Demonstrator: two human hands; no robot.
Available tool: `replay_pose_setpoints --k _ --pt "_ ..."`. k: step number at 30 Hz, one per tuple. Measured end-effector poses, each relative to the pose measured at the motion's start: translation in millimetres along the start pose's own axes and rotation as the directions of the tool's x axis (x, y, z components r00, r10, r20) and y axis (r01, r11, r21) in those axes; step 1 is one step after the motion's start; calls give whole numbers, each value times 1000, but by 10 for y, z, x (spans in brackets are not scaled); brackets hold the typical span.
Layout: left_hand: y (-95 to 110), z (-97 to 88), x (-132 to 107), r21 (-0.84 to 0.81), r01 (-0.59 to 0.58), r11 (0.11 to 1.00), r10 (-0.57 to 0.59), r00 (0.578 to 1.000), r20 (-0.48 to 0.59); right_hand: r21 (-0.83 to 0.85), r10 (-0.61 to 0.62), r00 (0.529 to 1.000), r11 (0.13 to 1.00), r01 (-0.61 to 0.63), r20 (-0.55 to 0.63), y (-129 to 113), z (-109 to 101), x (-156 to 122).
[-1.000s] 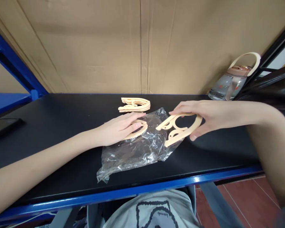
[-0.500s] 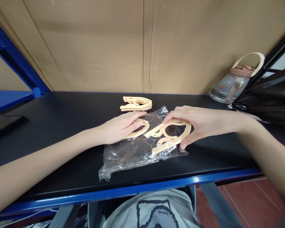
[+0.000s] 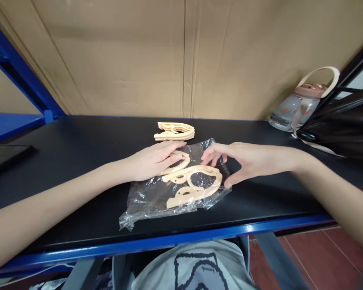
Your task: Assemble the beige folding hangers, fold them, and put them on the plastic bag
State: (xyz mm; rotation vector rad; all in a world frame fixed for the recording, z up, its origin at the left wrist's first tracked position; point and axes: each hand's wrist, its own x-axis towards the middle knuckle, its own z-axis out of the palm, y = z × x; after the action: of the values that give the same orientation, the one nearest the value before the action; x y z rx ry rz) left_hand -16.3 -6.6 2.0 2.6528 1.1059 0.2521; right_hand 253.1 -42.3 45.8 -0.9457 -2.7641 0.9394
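A clear plastic bag (image 3: 145,201) lies on the black tabletop in front of me. One beige folding hanger (image 3: 211,187), folded up, is on or inside the bag; I cannot tell which. My left hand (image 3: 157,161) lies flat over a second beige hanger (image 3: 186,161), hiding much of it. To the right, my right hand (image 3: 230,161) is open, thumb and fingers apart around the bag's right edge, nothing gripped between them. The thumb tip is at the bag's film. Just beyond the bag sits a stack of several folded beige hangers (image 3: 175,132).
A clear water bottle (image 3: 296,106) with a pink lid and strap stands at the back right, beside a dark bag (image 3: 347,125). A black phone-like device (image 3: 9,155) lies at the left edge. Cardboard (image 3: 124,60) backs the table; its front edge is blue.
The hanger that was in my right hand now lies further left and nearer me, released. My right fingers have spread. The bag has shifted slightly left; my left hand stays put.
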Motion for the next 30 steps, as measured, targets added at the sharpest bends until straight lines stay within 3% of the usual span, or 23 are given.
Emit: replay_pose_setpoints --k 3,13,19,24,28,30 --pt "6 2 10 0 5 1000 -5 1000 -4 101 -21 999 995 16 43 43 -34 -8" --pt "-18 10 15 -6 6 1000 -6 1000 -9 193 -1 999 981 11 -52 45 158 134" --pt "-53 16 32 -42 46 998 -46 999 -4 -62 23 974 997 -38 -227 -33 313 197" --pt "-52 13 35 -45 44 998 -44 999 3 -279 12 936 953 -117 -352 -81 413 222" --pt "-32 5 32 -80 -15 997 14 1000 -19 -327 1 922 935 -138 -387 -61 407 224" --pt "-39 -32 33 -83 -91 992 83 992 -100 -339 -21 929 934 -114 -370 -40 362 209"
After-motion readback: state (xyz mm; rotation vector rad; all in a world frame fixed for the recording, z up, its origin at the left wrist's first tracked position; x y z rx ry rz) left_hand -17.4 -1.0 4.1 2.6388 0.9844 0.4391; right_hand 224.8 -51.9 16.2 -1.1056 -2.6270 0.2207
